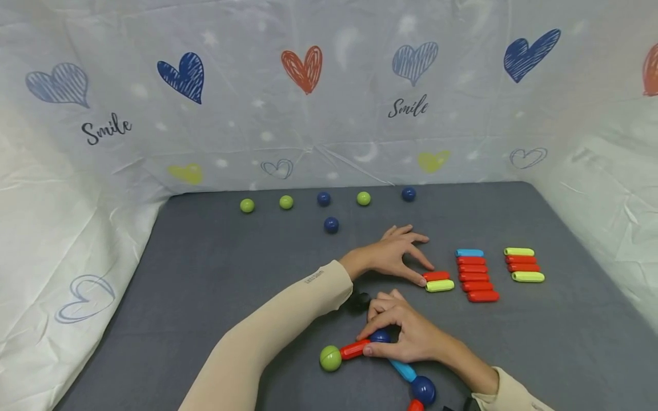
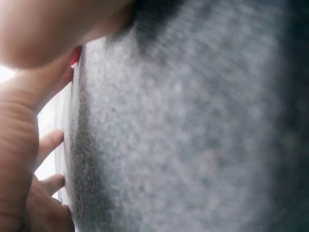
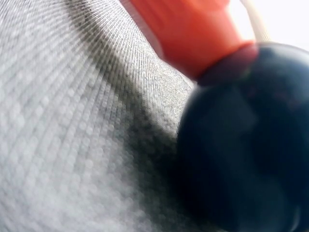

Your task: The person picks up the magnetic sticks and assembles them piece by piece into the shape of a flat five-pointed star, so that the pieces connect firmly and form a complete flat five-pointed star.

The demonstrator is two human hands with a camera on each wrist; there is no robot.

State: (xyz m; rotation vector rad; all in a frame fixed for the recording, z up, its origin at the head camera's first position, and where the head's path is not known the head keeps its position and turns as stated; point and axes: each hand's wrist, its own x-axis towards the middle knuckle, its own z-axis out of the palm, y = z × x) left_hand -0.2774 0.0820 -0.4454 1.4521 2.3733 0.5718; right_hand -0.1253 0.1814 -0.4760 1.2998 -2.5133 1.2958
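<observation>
My right hand (image 1: 411, 331) pinches a red rod (image 1: 354, 349) near the end that meets a dark blue ball (image 1: 380, 335). On the rod's other end sits a green ball (image 1: 330, 358). From the blue ball a light blue rod (image 1: 403, 370) leads to a second blue ball (image 1: 424, 390), with another red rod (image 1: 416, 406) below it. My left hand (image 1: 393, 254) reaches across, thumb and index finger at the left end of a loose red rod (image 1: 436, 275), other fingers spread. A yellow rod (image 1: 440, 286) lies against that rod.
Right of the left hand lies a column of red rods (image 1: 474, 277) topped by a blue rod (image 1: 469, 253). Farther right is a stack of yellow and red rods (image 1: 523, 267). Several green and blue balls (image 1: 324, 198) line the grey table's back, before a printed curtain (image 1: 349, 114).
</observation>
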